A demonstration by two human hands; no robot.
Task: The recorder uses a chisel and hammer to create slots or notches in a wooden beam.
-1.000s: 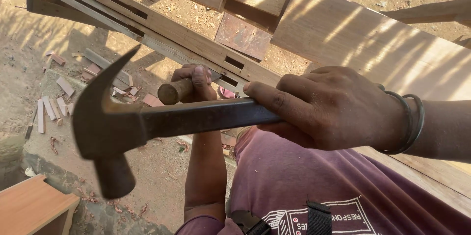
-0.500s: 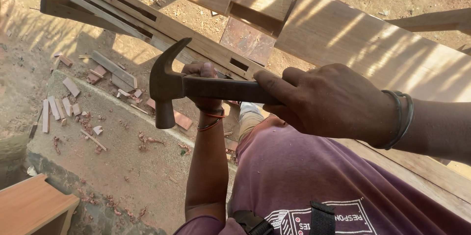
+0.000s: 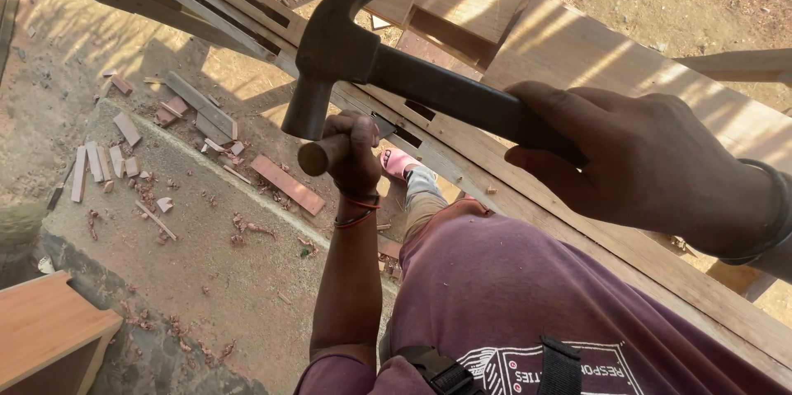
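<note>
R hand (image 3: 660, 168): yours, clenched round the black handle of the claw hammer (image 3: 396, 65); hammer head sits just above the chisel's butt, close but apart.
L hand (image 3: 355, 152): wrapped tight on the wooden chisel handle (image 3: 323, 153), centre of view, blade end hidden behind your fingers.
Work: long wooden frame (image 3: 577, 57) w/ slots, running far left to near right, under both hands.
Ground: wood offcuts (image 3: 285, 183) & chips on the concrete slab (image 3: 206, 279), left.
</note>
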